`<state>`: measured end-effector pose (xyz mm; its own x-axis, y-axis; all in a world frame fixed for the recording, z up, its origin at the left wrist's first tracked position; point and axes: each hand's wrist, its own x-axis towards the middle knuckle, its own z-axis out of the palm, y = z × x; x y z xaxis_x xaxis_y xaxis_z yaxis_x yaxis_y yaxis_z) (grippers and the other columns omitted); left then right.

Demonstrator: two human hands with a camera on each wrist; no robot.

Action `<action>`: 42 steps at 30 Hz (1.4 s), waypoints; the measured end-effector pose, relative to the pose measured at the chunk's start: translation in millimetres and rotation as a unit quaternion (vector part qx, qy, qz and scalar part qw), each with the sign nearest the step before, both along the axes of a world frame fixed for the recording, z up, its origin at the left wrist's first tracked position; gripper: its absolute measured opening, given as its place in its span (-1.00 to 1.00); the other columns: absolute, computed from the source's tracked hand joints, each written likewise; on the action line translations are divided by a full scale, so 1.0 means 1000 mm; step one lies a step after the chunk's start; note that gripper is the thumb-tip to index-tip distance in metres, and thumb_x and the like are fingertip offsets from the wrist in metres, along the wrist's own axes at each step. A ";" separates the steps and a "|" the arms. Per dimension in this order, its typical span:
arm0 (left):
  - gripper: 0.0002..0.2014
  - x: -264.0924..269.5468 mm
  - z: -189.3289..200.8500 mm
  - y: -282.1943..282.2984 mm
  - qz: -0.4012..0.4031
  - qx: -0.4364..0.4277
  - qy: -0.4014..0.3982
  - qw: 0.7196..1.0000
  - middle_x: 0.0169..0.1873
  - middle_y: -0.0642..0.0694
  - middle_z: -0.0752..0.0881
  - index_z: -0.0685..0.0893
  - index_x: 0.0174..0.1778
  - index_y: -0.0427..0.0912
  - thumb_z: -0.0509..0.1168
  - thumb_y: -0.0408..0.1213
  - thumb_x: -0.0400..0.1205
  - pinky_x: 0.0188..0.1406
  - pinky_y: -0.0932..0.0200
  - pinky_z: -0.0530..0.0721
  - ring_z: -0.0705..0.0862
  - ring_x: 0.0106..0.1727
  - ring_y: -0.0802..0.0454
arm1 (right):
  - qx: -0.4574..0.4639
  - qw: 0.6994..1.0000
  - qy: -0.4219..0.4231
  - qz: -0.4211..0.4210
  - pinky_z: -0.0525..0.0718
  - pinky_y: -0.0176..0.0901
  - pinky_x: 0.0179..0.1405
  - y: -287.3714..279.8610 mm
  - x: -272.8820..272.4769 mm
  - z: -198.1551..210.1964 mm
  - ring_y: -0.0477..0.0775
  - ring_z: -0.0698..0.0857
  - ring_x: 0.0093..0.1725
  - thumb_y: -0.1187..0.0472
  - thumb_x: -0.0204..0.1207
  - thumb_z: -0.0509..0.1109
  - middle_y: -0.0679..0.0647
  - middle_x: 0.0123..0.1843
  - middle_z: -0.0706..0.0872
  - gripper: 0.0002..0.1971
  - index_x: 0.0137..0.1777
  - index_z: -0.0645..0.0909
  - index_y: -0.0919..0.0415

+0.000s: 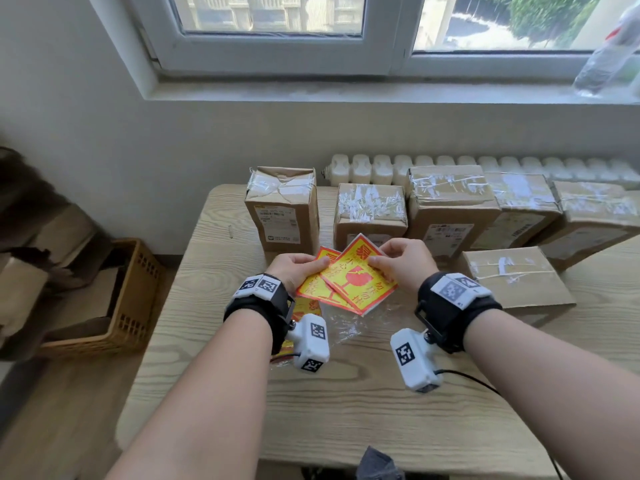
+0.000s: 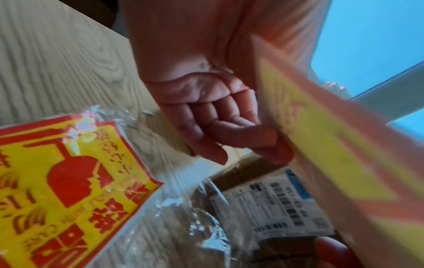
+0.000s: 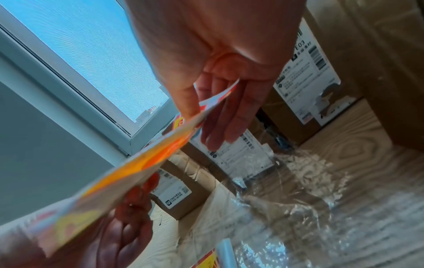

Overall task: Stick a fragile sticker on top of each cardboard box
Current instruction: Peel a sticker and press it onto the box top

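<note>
Both hands hold fragile stickers [image 1: 356,282], yellow squares with red print, above the wooden table [image 1: 346,410]. My left hand [image 1: 322,263] grips the left edge of two overlapping stickers, and in the left wrist view its curled fingers [image 2: 220,127] sit under the blurred sticker [image 2: 332,136]. My right hand [image 1: 375,259] pinches the top sticker's far corner, thumb above and fingers [image 3: 229,112] below the sticker [image 3: 137,163]. Several taped cardboard boxes stand in a row behind, from the left box [image 1: 282,209] to the far right box [image 1: 595,216]. A flat box [image 1: 516,278] lies nearer at the right.
A crumpled clear plastic wrapper [image 1: 343,323] lies under the hands, with more stickers [image 2: 64,181] inside it. A white radiator [image 1: 381,168] and a window sill lie behind the boxes. A wicker basket [image 1: 128,296] stands on the floor left of the table.
</note>
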<state>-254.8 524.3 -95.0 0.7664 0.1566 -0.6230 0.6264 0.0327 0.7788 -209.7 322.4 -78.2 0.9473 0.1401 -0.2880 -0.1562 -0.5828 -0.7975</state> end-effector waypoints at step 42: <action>-0.87 0.012 0.033 -0.013 -0.151 0.019 -0.050 0.987 -0.45 -0.03 0.77 0.77 -0.20 -0.21 0.32 -0.39 0.61 -0.31 0.29 0.74 0.72 -0.41 0.15 | -0.117 0.975 0.039 0.185 0.77 -0.11 -0.11 0.000 0.001 0.022 0.00 0.80 -0.17 0.09 0.46 0.53 -0.01 -0.26 0.81 -0.92 -0.24 0.74 0.03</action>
<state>-242.7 511.5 -61.6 0.8395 -0.0673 -0.5392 0.5223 -0.1742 0.8348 -209.1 322.8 -56.0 0.8185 0.3905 -0.4215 0.0451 -0.7750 -0.6304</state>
